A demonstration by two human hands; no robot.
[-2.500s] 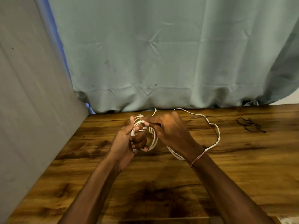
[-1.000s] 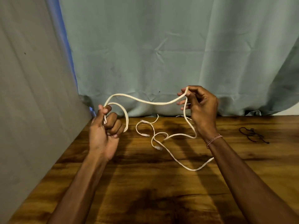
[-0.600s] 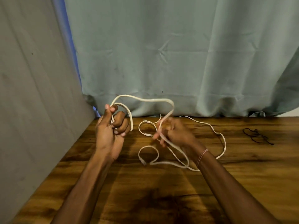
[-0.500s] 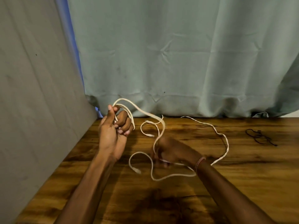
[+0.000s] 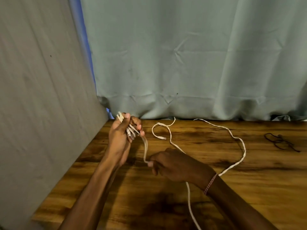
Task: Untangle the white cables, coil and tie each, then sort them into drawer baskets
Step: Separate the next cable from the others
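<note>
Your left hand (image 5: 122, 135) grips coiled white cable (image 5: 235, 138) near the table's (image 5: 249, 188) back-left corner; your right hand (image 5: 174, 165) pinches its strand.

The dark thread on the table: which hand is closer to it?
The right. The right hand pinches the white cable mid-table, well left of the dark thread; the left hand grips a coil farther left, by the wall.

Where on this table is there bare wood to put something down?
Front right of the table, bordered by the black string and the white cable. Also inside the cable's loop. Crowded between left hand and right hand.
</note>
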